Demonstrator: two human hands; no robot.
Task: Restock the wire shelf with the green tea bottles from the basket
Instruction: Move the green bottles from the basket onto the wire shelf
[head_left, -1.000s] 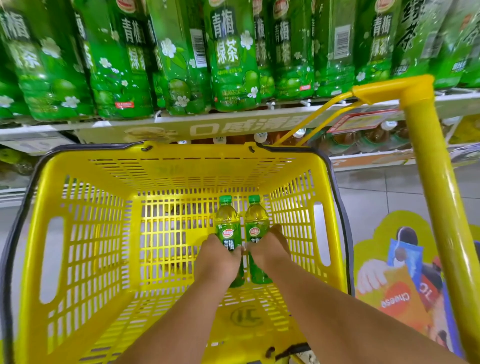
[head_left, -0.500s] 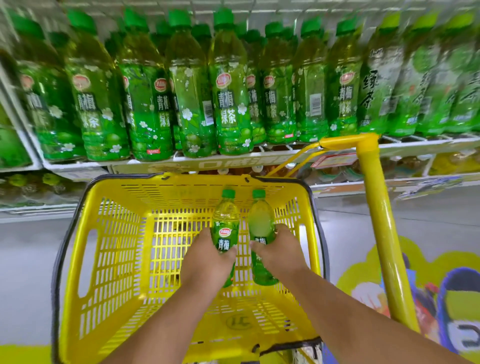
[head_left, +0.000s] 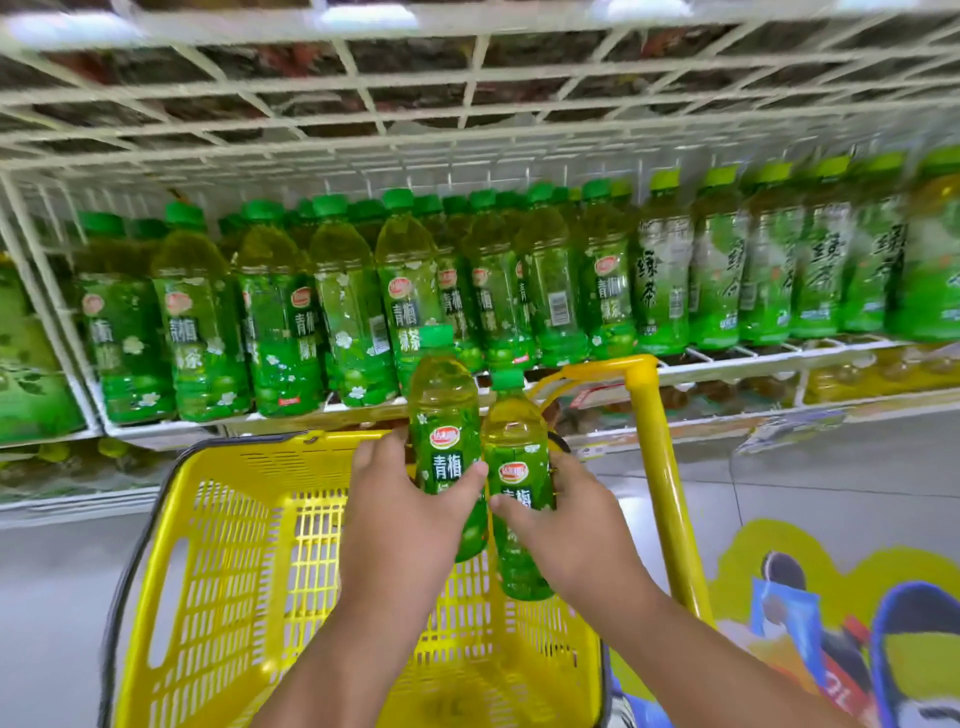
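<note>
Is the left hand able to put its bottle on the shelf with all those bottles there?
Probably not easily: the left hand holds its bottle before a shelf whose front row looks full.

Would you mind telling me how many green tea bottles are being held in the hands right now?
2. The left hand grips one green-capped plastic tea bottle; the right hand grips the other beside it, both above the yellow plastic basket.

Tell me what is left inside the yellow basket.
No bottles show on the bare mesh of the yellow basket. The left hand, right hand and both forearms cover its middle and near floor.
</note>
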